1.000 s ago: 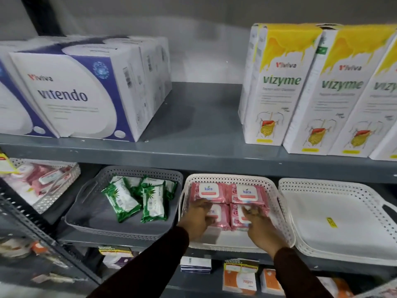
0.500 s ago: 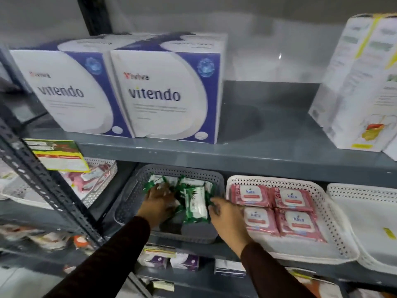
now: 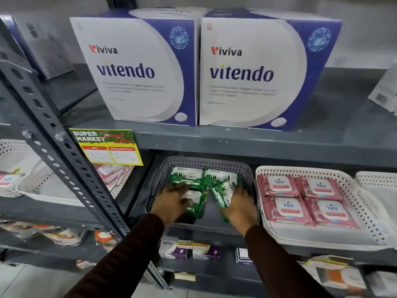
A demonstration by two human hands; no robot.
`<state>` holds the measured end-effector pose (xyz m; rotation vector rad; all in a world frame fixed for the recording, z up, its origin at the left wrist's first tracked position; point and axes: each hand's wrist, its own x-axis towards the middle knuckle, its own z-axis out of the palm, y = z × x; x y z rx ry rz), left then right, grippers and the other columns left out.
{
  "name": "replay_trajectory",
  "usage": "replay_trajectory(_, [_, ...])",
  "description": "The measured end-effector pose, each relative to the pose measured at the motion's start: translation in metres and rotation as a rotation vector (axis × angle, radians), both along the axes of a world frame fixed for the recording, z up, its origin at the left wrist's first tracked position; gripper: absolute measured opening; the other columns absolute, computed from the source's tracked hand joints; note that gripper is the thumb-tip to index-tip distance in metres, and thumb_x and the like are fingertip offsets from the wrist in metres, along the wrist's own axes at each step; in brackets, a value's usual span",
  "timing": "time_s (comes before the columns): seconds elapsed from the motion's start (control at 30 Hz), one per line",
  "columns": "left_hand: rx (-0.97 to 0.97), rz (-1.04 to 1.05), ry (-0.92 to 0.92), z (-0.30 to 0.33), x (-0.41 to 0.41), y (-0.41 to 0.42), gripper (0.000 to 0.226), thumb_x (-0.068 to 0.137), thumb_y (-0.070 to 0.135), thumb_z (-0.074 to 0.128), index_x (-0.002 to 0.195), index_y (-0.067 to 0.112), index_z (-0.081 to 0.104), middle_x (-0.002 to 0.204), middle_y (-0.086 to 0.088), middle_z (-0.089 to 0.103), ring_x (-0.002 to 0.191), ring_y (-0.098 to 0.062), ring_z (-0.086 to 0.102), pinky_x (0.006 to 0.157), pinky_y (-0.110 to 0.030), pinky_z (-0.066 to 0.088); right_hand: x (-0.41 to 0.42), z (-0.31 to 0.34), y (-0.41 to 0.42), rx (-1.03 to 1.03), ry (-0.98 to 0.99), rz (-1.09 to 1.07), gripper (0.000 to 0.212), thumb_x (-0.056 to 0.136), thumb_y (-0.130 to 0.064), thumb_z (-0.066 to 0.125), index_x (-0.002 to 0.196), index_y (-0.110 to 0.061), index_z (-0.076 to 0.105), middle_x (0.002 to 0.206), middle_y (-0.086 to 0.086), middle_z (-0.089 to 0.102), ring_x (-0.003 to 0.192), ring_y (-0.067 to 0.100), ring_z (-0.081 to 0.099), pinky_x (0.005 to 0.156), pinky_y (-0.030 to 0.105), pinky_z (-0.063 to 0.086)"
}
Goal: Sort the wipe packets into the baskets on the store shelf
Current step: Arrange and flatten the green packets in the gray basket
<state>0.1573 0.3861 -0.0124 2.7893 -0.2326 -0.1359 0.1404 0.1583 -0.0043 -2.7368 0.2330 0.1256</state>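
Several green wipe packets [image 3: 190, 176] lie in a grey perforated basket [image 3: 206, 162] on the middle shelf. My left hand [image 3: 171, 201] rests on a green packet [image 3: 196, 204] at the basket's front left, fingers curled over it. Beside it, my right hand [image 3: 238, 204] grips a tilted green packet [image 3: 222, 193] by its lower end. To the right, a white basket [image 3: 365, 211] carries several pink wipe packets [image 3: 305, 198] laid flat in a square.
Two large Vitendo boxes [image 3: 247, 72] stand on the shelf above. A slanted grey shelf post [image 3: 58, 160] with a yellow price tag [image 3: 107, 149] crosses at left. Further white baskets [image 3: 71, 190] sit at left and far right [image 3: 378, 181]. Small boxes [image 3: 184, 250] fill the shelf below.
Both hands left the pink packets in the white basket and moved left into the grey basket, where they took hold of green packets. The view swung left and closer.
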Motion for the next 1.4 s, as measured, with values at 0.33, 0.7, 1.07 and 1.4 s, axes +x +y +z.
replay_trajectory(0.33, [-0.126,-0.065,0.092,-0.001,-0.003,0.006,0.054,0.097,0.037,0.056,0.146,0.026,0.039,0.158,0.001,0.025,0.144,-0.025,0.020,0.115,-0.035,0.021,-0.003,-0.004,-0.017,0.157,0.074,0.241,0.073,0.083,0.020,0.050,0.143,-0.022,0.051,0.145,0.009,0.053,0.126,0.024,0.058,0.108,0.034,0.045])
replay_trajectory(0.7, [-0.033,-0.028,0.147,-0.006,0.004,-0.006,0.056,0.100,0.043,0.045,0.151,0.031,0.026,0.162,0.002,0.009,0.146,-0.027,0.008,0.117,-0.047,0.015,0.003,-0.022,0.003,-0.032,0.044,0.347,0.062,0.099,-0.004,0.047,0.153,-0.030,0.030,0.165,0.007,0.010,0.150,0.043,0.006,0.120,0.049,0.022])
replay_trajectory(1.07, [0.180,-0.121,-0.045,-0.009,0.062,-0.013,0.063,0.102,0.047,0.015,0.151,0.017,-0.010,0.157,-0.002,-0.019,0.141,-0.027,-0.023,0.116,-0.047,-0.011,0.066,-0.022,0.010,-0.147,0.016,0.324,0.067,0.102,-0.052,0.014,0.158,-0.020,-0.005,0.165,0.006,-0.011,0.151,0.026,-0.015,0.120,0.050,-0.010])
replay_trajectory(1.4, [0.131,-0.165,0.016,-0.027,0.067,-0.017,0.058,0.104,0.030,0.020,0.153,0.009,-0.003,0.160,-0.005,-0.012,0.145,-0.023,-0.016,0.118,-0.039,-0.008,0.069,-0.037,0.022,-0.198,0.009,0.378,0.066,0.102,-0.050,0.011,0.158,-0.018,-0.005,0.165,0.001,-0.012,0.151,0.019,-0.015,0.122,0.052,-0.008])
